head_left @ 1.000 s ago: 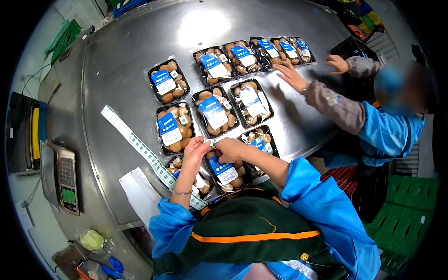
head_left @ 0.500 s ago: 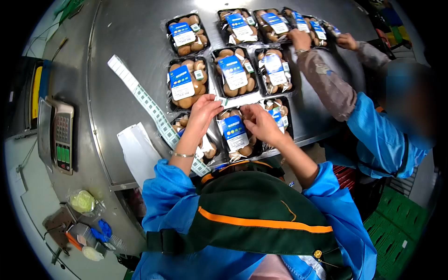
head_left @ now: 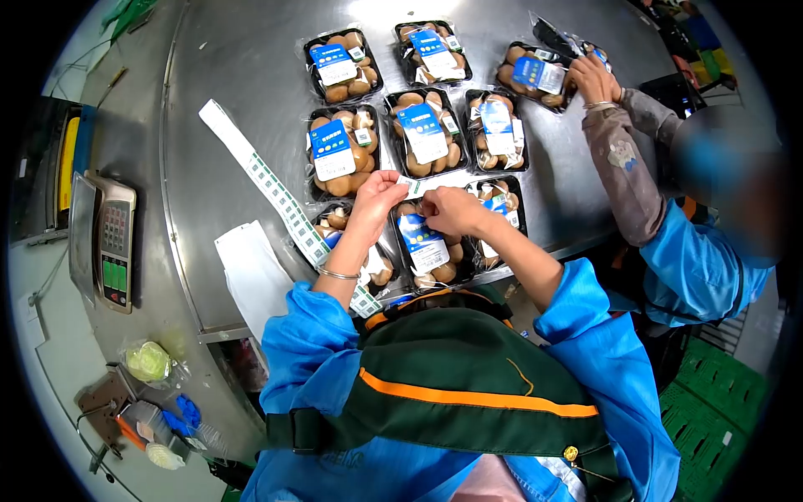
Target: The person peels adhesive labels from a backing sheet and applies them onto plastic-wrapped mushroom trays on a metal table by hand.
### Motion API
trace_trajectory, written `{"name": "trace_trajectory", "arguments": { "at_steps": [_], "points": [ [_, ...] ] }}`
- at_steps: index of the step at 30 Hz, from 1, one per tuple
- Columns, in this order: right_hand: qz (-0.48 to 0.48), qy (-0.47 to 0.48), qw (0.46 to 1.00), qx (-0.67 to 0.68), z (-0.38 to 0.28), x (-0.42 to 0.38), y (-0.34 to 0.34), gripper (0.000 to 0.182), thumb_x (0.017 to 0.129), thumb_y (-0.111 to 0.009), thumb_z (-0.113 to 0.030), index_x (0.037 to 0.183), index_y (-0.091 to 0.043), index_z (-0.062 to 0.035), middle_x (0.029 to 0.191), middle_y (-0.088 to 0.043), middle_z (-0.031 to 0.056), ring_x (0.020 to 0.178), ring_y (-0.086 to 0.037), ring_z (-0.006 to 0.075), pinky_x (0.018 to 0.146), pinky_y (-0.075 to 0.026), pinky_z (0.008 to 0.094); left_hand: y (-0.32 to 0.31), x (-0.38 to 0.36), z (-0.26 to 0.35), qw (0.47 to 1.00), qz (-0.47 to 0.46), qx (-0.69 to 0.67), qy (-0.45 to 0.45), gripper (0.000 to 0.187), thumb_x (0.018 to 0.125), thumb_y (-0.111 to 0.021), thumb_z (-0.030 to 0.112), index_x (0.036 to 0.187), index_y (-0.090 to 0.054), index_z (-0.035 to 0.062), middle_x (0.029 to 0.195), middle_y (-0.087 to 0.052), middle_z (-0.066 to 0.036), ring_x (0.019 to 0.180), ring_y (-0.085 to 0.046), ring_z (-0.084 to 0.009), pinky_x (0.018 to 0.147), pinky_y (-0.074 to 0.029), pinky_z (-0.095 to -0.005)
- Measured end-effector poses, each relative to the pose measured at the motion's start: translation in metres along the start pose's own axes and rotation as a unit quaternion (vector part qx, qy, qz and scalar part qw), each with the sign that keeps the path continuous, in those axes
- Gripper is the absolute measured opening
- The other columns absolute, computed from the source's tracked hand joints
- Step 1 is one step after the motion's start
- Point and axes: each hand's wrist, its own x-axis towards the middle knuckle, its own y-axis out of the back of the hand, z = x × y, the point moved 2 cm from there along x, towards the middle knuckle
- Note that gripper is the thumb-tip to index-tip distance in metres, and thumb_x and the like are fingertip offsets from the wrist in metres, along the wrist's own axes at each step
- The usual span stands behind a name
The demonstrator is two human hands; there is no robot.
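Observation:
Between the thumb and fingers of my left hand (head_left: 376, 203) is a small label (head_left: 410, 186) with a green-and-white print. My right hand (head_left: 452, 211) is closed right beside it, over the top edge of a mushroom tray (head_left: 424, 243) with a blue and white label; its fingertips are partly hidden, and what they pinch is too small to make out. Just beyond my hands lies another wrapped mushroom tray (head_left: 425, 134) bearing a small square sticker. A long strip of square stickers (head_left: 288, 209) runs diagonally left of my left forearm, which partly covers a further tray (head_left: 378, 266).
More wrapped mushroom trays (head_left: 343, 67) stand in rows on the metal table (head_left: 217, 50). At the right, a co-worker's hands (head_left: 594, 82) handle several trays. White paper (head_left: 251, 268) lies at the left edge, near a scale (head_left: 115, 243).
My right hand has closed and moved left, up to the label in my left hand. The co-worker's hands have come together, and trays at the upper right have shifted right.

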Motion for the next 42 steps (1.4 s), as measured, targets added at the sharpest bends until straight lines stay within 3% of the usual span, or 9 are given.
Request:
{"name": "trace_trajectory", "arguments": {
  "at_steps": [10,14,19,25,28,36,38,40,42],
  "points": [
    [0.156,0.144,0.977,0.027,-0.033,-0.057,-0.001,0.008,0.082,-0.054,-0.013,0.084,-0.058,-0.0062,0.086,-0.057,0.0135,0.079,-0.058,0.0323,0.068,-0.048,0.0417,0.004,0.002,-0.001,0.999,0.0,0.039,-0.003,0.022,0.08,-0.061,0.001,0.099,-0.05,0.0032,0.089,-0.058,-0.005,0.083,-0.058,-0.0122,0.079,-0.047,-0.0247],
    [0.013,0.336,0.938,0.088,-0.072,-0.13,0.008,0.008,0.079,-0.06,-0.005,0.083,-0.054,-0.0055,0.083,-0.053,0.0088,0.073,-0.056,0.0283,0.063,-0.048,0.0372,0.005,0.003,-0.031,0.992,-0.004,0.127,-0.016,0.017,0.079,-0.063,0.001,0.094,-0.056,0.0017,0.084,-0.058,-0.001,0.075,-0.055,-0.0082,0.067,-0.044,-0.0195],
    [0.233,0.158,0.935,0.216,-0.024,-0.105,-0.001,0.005,0.08,-0.058,-0.002,0.082,-0.054,-0.002,0.082,-0.051,0.0107,0.08,-0.05,0.0269,0.073,-0.041,0.0323,0.0,-0.012,-0.006,1.0,0.021,-0.009,-0.021,0.024,0.083,-0.061,0.005,0.105,-0.049,0.0027,0.086,-0.06,-0.006,0.078,-0.061,-0.0142,0.069,-0.051,-0.0243],
    [0.338,0.116,0.915,0.189,0.0,-0.092,-0.003,0.011,0.08,-0.059,0.0,0.091,-0.057,-0.0017,0.083,-0.053,0.0113,0.077,-0.055,0.0258,0.067,-0.045,0.0332,-0.029,-0.057,0.076,0.908,0.048,0.235,-0.344,0.026,0.091,-0.047,0.005,0.117,-0.044,0.001,0.102,-0.05,-0.01,0.085,-0.062,-0.0167,0.069,-0.051,-0.0248],
    [0.338,0.099,0.913,0.206,-0.012,-0.085,0.001,0.017,0.079,-0.061,-0.002,0.096,-0.058,-0.0019,0.084,-0.055,0.0118,0.072,-0.056,0.0268,0.065,-0.046,0.0337,-0.047,-0.057,0.067,0.824,0.026,0.379,-0.421,0.018,0.087,-0.047,-0.001,0.098,-0.06,0.0042,0.097,-0.047,-0.008,0.085,-0.057,-0.017,0.073,-0.049,-0.0273],
    [0.308,0.317,0.897,-0.036,-0.018,-0.102,-0.016,0.017,0.075,-0.063,-0.001,0.091,-0.063,-0.0063,0.078,-0.055,0.0082,0.072,-0.056,0.0248,0.065,-0.046,0.0331,-0.039,-0.017,0.027,0.769,0.001,0.537,-0.346,0.034,0.073,-0.067,0.008,0.106,-0.059,0.0077,0.099,-0.048,-0.012,0.092,-0.051,-0.0297,0.081,-0.044,-0.0349],
    [0.216,0.44,0.871,0.012,-0.039,-0.138,-0.031,0.012,0.079,-0.061,-0.004,0.089,-0.064,-0.0098,0.073,-0.053,0.0066,0.07,-0.055,0.0221,0.067,-0.046,0.0313,-0.013,0.0,0.009,0.715,0.05,0.604,-0.349,0.033,0.071,-0.069,0.008,0.103,-0.061,0.0073,0.097,-0.048,-0.012,0.09,-0.051,-0.0308,0.08,-0.044,-0.0357],
    [0.208,0.284,0.901,0.254,-0.048,-0.173,0.004,0.009,0.082,-0.058,-0.004,0.087,-0.063,-0.0107,0.075,-0.055,0.0051,0.071,-0.055,0.0216,0.071,-0.048,0.032,-0.007,-0.005,0.011,0.733,0.08,0.57,-0.361,0.027,0.074,-0.067,0.007,0.101,-0.063,0.0072,0.095,-0.05,-0.01,0.086,-0.052,-0.0262,0.078,-0.044,-0.035],
    [0.292,0.288,0.746,0.524,-0.004,-0.178,0.03,0.015,0.081,-0.06,-0.003,0.093,-0.06,-0.0115,0.085,-0.058,0.0048,0.075,-0.058,0.021,0.072,-0.051,0.0361,-0.017,-0.023,0.037,0.798,0.127,0.455,-0.373,0.024,0.078,-0.066,0.008,0.102,-0.064,0.0087,0.096,-0.051,-0.007,0.083,-0.054,-0.0197,0.076,-0.045,-0.0298]
  ]
}}
